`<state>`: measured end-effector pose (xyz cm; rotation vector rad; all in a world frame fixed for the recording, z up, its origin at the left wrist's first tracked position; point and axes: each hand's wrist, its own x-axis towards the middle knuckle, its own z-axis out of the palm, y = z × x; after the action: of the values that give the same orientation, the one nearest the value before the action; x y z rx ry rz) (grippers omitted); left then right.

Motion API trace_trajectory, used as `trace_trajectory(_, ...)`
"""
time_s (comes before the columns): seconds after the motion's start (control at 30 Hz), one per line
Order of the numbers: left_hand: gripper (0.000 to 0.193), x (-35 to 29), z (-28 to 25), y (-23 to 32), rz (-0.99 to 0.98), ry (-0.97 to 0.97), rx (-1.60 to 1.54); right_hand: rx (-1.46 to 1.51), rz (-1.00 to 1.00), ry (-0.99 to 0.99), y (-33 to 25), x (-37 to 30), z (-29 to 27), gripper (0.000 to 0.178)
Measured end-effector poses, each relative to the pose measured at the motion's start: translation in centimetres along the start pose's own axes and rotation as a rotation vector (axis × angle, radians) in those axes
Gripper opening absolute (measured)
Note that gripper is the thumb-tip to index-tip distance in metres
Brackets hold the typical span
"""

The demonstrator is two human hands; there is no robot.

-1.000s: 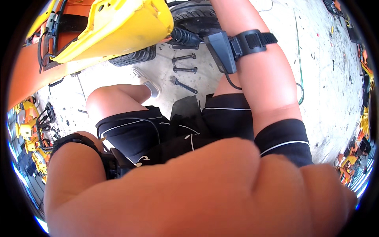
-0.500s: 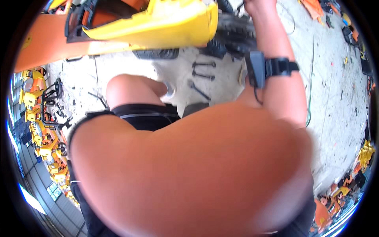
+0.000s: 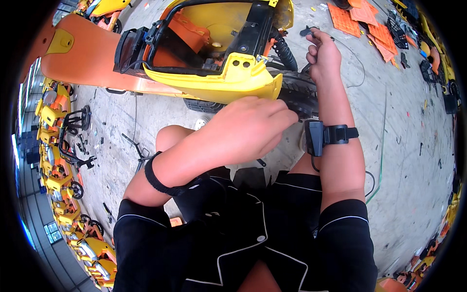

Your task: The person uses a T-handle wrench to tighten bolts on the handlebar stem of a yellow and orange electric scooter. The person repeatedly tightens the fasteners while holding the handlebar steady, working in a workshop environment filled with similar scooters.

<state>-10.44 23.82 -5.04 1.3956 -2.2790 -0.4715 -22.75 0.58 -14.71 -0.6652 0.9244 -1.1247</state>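
My left hand [image 3: 253, 124] is closed with its fingers curled, just in front of the yellow body panel [image 3: 214, 86] of a partly stripped scooter. What those fingers hold, if anything, is hidden. Farther out, beyond the rear wheel [image 3: 297, 97], my right hand [image 3: 325, 53] is closed too, fingers bent inward. A small black part [image 3: 306, 32] shows at its fingertips, too small to name more closely. Between the panel and the right hand stands a black coil-spring shock absorber [image 3: 284, 52]. The end of a dark tool [image 3: 261, 162] shows on the floor below my left hand.
An orange footboard [image 3: 97, 68] extends to the left from the scooter. Several yellow and orange scooters [image 3: 58, 187] line the left side. Orange panels [image 3: 345, 20] and black crates lie at the far right. A thin green line [image 3: 383, 141] runs along the concrete floor.
My view has shifted, so the scooter appears lower and more fully. My left arm, blurred large across the view before, is now stretched forward with its hand by the panel. The right hand remains far out.
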Motion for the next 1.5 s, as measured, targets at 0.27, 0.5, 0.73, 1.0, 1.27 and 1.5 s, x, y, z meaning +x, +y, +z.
trace_trajectory(0.27, 0.022, -3.2, 8.3, -3.4, -0.292, -0.265, -0.389, 0.140, -0.096, -0.244, -1.5, -2.9, -1.0, 0.026)
trace_trajectory(0.5, 0.033, -3.6, 9.8, -7.7, -0.373, -0.258, -0.433, -0.044, -0.189, -0.239, -7.7, -10.1, -0.2, 0.034)
trace_trajectory(0.73, 0.040, -4.1, 10.3, -8.7, -0.315, -0.425, -0.254, -0.603, -0.612, -0.110, -18.8, -15.0, -13.6, 0.037)
trace_trajectory(1.0, 0.041, -4.8, 12.1, -8.6, -0.242, -0.554, -0.300, -0.152, 0.159, 0.882, -2.4, -21.6, -40.6, 0.008)
trace_trajectory(1.27, 0.041, -5.9, 13.3, -10.6, -0.318, -0.614, -0.235, -0.154, 0.469, 1.008, 12.1, -28.3, -47.5, 0.009)
trace_trajectory(1.5, 0.040, -6.3, 13.8, -9.6, -0.332, -0.666, -0.193, -0.276, 0.420, 0.886, 11.4, -27.0, -48.4, 0.015)
